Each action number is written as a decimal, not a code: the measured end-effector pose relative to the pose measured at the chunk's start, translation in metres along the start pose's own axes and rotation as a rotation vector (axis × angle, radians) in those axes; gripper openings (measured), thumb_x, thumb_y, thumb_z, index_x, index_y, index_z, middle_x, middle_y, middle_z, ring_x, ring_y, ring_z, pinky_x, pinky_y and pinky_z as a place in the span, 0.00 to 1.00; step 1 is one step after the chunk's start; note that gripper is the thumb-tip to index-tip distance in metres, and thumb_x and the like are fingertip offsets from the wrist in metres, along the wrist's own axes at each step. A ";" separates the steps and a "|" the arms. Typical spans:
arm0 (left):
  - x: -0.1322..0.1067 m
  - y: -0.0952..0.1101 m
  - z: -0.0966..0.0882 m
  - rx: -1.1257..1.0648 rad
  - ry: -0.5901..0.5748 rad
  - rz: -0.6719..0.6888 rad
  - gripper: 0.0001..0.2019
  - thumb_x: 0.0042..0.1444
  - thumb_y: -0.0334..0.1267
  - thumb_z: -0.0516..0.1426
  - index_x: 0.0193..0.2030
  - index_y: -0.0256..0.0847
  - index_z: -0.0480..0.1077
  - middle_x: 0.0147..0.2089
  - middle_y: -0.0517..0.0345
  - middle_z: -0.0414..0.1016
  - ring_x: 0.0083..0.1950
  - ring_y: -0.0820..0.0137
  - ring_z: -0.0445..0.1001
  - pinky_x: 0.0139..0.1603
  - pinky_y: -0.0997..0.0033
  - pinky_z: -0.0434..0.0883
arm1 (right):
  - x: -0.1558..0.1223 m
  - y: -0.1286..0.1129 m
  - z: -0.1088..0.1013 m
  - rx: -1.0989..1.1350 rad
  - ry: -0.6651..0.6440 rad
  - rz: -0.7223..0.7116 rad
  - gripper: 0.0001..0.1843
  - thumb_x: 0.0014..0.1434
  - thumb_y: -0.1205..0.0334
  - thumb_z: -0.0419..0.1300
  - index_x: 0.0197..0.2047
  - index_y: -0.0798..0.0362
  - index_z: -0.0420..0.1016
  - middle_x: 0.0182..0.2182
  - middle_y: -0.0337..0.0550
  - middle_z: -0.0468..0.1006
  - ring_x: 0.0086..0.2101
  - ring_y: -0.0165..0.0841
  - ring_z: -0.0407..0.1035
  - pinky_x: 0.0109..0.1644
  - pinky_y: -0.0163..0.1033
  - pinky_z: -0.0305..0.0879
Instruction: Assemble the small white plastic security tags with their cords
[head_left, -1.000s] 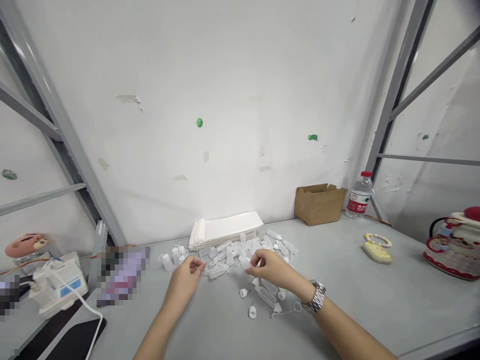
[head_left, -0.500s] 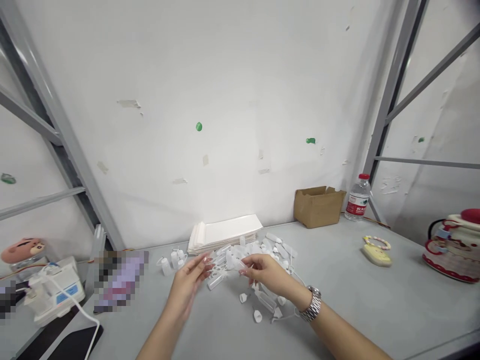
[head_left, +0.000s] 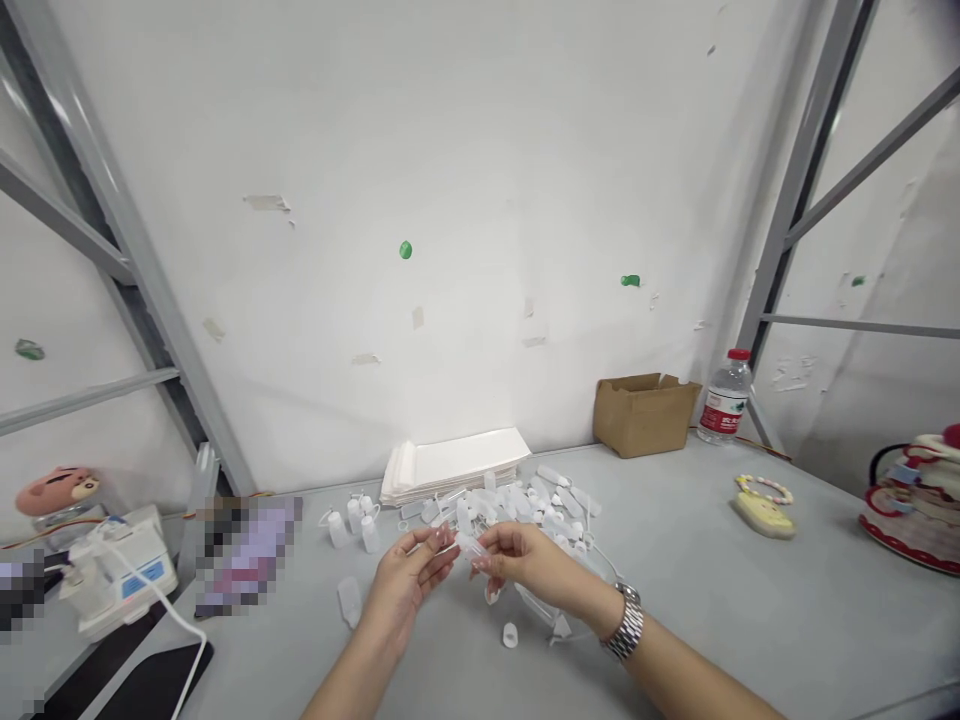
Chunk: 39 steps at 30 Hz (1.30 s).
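My right hand [head_left: 529,565] pinches a small translucent squeeze bottle [head_left: 471,546] between thumb and fingers, tilted in front of me. Close to the bottle's left end, my left hand [head_left: 411,575] has its thumb and fingertips pressed together; what they pinch is too small to make out. Just behind both hands spreads a pile of similar bottles and white caps [head_left: 517,500]. A flat-lying bottle [head_left: 349,601] rests beside my left wrist. Under my right hand lies another bottle [head_left: 537,606], partly hidden, with a loose white cap [head_left: 510,635] nearer me.
Several small capped bottles [head_left: 354,516] stand upright left of the pile. White flat sheets [head_left: 465,460] are stacked against the wall. A cardboard box [head_left: 646,418] and a water bottle [head_left: 724,400] stand at back right; a yellow case [head_left: 763,515] lies nearer. A white power strip [head_left: 124,575] sits left.
My hands have come closer together and nearer to me, away from the pile. The flat-lying bottle beside my left wrist now shows. The view has shifted slightly.
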<state>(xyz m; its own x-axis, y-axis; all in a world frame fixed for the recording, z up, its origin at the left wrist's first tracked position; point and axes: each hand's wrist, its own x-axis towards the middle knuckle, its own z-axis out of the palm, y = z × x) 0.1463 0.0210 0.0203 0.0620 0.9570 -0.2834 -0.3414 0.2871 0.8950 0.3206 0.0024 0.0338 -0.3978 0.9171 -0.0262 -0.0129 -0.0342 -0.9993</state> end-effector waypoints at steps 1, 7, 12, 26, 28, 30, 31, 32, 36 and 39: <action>-0.001 0.000 0.001 0.018 -0.017 0.014 0.10 0.41 0.38 0.64 0.30 0.37 0.70 0.32 0.54 0.78 0.32 0.70 0.77 0.37 0.73 0.72 | 0.001 0.003 0.002 0.008 -0.010 0.006 0.21 0.41 0.48 0.65 0.32 0.57 0.71 0.25 0.38 0.73 0.23 0.26 0.67 0.32 0.36 0.65; -0.009 0.000 0.008 0.083 -0.094 0.060 0.15 0.39 0.47 0.63 0.29 0.36 0.72 0.30 0.53 0.79 0.31 0.70 0.76 0.38 0.72 0.71 | 0.006 0.015 0.006 0.023 -0.009 -0.004 0.20 0.41 0.49 0.65 0.32 0.57 0.71 0.23 0.37 0.72 0.23 0.26 0.66 0.32 0.37 0.66; -0.008 0.001 0.009 0.087 -0.055 0.116 0.17 0.32 0.46 0.66 0.27 0.35 0.74 0.32 0.51 0.79 0.35 0.66 0.76 0.41 0.69 0.71 | 0.007 0.016 0.004 -0.003 0.003 -0.027 0.19 0.43 0.50 0.65 0.31 0.58 0.72 0.25 0.39 0.73 0.23 0.27 0.65 0.31 0.37 0.65; -0.003 -0.001 0.005 -0.017 -0.104 0.072 0.18 0.34 0.44 0.66 0.32 0.37 0.74 0.33 0.52 0.79 0.34 0.68 0.76 0.38 0.71 0.71 | 0.007 0.008 0.004 -0.020 0.083 -0.041 0.20 0.42 0.49 0.64 0.30 0.59 0.72 0.24 0.40 0.74 0.20 0.26 0.65 0.27 0.35 0.63; -0.002 -0.001 0.004 -0.002 -0.116 0.088 0.19 0.34 0.42 0.67 0.36 0.37 0.75 0.34 0.52 0.79 0.35 0.68 0.76 0.39 0.71 0.71 | 0.006 0.008 0.004 -0.023 0.074 -0.044 0.20 0.42 0.49 0.64 0.30 0.58 0.72 0.24 0.40 0.73 0.20 0.26 0.65 0.27 0.35 0.63; -0.002 -0.002 0.004 0.013 -0.100 0.091 0.19 0.33 0.42 0.67 0.35 0.36 0.75 0.33 0.52 0.79 0.34 0.69 0.75 0.38 0.72 0.71 | 0.006 0.008 0.004 -0.032 0.061 -0.045 0.20 0.43 0.49 0.64 0.31 0.58 0.72 0.25 0.40 0.73 0.20 0.26 0.65 0.27 0.36 0.63; -0.002 -0.002 0.004 0.017 -0.083 0.088 0.19 0.33 0.42 0.67 0.34 0.36 0.76 0.33 0.52 0.79 0.33 0.70 0.75 0.38 0.73 0.71 | 0.005 0.009 0.004 -0.037 0.056 -0.046 0.20 0.43 0.49 0.64 0.31 0.58 0.72 0.25 0.40 0.73 0.20 0.26 0.65 0.28 0.36 0.63; -0.002 -0.002 0.004 0.020 -0.062 0.085 0.18 0.32 0.42 0.67 0.32 0.36 0.76 0.33 0.52 0.79 0.33 0.70 0.75 0.38 0.73 0.71 | 0.005 0.009 0.004 -0.042 0.053 -0.046 0.19 0.43 0.49 0.64 0.31 0.58 0.72 0.25 0.40 0.73 0.21 0.26 0.65 0.28 0.36 0.63; -0.003 -0.001 0.005 0.043 -0.026 0.115 0.17 0.31 0.43 0.67 0.30 0.37 0.76 0.36 0.53 0.78 0.32 0.71 0.74 0.37 0.74 0.70 | 0.005 0.012 0.005 -0.054 0.057 -0.054 0.20 0.44 0.49 0.63 0.33 0.58 0.72 0.26 0.40 0.73 0.21 0.26 0.66 0.29 0.36 0.63; -0.004 -0.001 0.006 0.062 -0.037 0.132 0.16 0.33 0.44 0.66 0.30 0.37 0.76 0.36 0.52 0.78 0.34 0.70 0.74 0.38 0.73 0.69 | 0.006 0.015 0.004 -0.034 0.051 -0.070 0.20 0.44 0.49 0.63 0.33 0.58 0.72 0.27 0.40 0.72 0.22 0.27 0.66 0.30 0.36 0.63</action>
<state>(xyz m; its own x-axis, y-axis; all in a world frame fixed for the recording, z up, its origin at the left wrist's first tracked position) 0.1515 0.0169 0.0227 0.0555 0.9871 -0.1504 -0.2900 0.1600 0.9435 0.3139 0.0061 0.0186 -0.3497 0.9359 0.0432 -0.0074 0.0433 -0.9990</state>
